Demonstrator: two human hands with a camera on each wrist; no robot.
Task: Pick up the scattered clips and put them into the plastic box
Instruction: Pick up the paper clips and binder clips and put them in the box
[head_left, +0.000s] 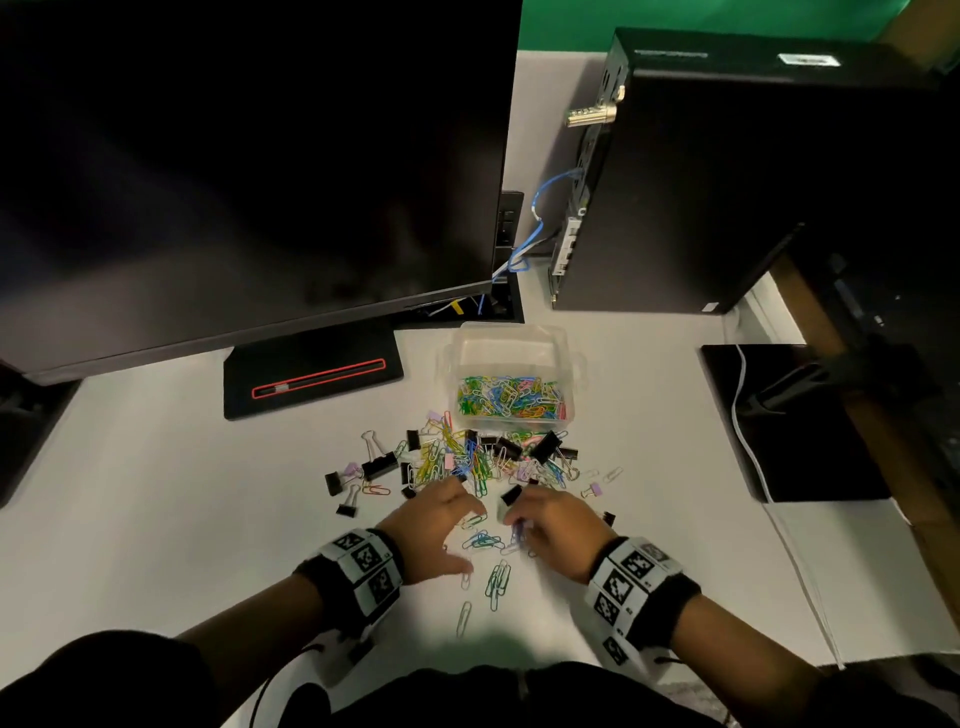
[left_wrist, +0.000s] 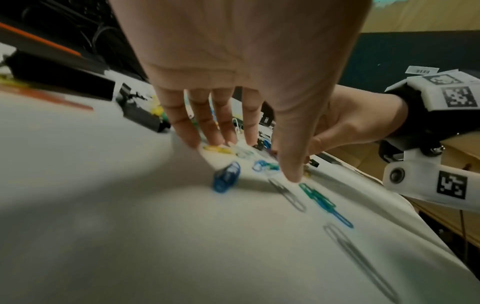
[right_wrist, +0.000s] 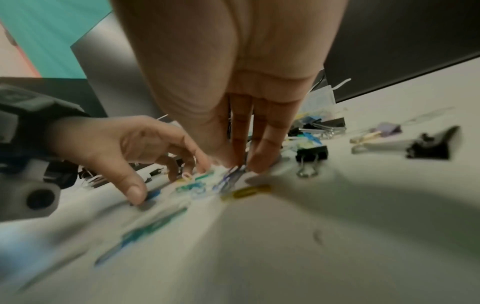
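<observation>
We had both hands down on the white table (head_left: 156, 519), working at the near edge of the scattered clips (head_left: 457, 457). Our left hand (head_left: 436, 535) was spread, its fingers (left_wrist: 218, 123) straight and slightly fanned, the tips touching the table among a few loose paper clips; the thumb reached down beside a silver paper clip (left_wrist: 288, 194). It held nothing that we could see. Our right hand (head_left: 556, 530) had its fingertips (right_wrist: 259, 162) drawn together and pressed down on a small bunch of blue paper clips (right_wrist: 230, 178), pinching them against the table. The pile of coloured paper clips and black binder clips lay just beyond our fingers, spreading up to the front wall of the plastic box (head_left: 571, 358). The box stood open near the monitor base (head_left: 311, 379), its floor already covered with coloured paper clips (head_left: 511, 397). A few clips (head_left: 498, 577) lay apart from the pile, nearer our body, between our wrists.
</observation>
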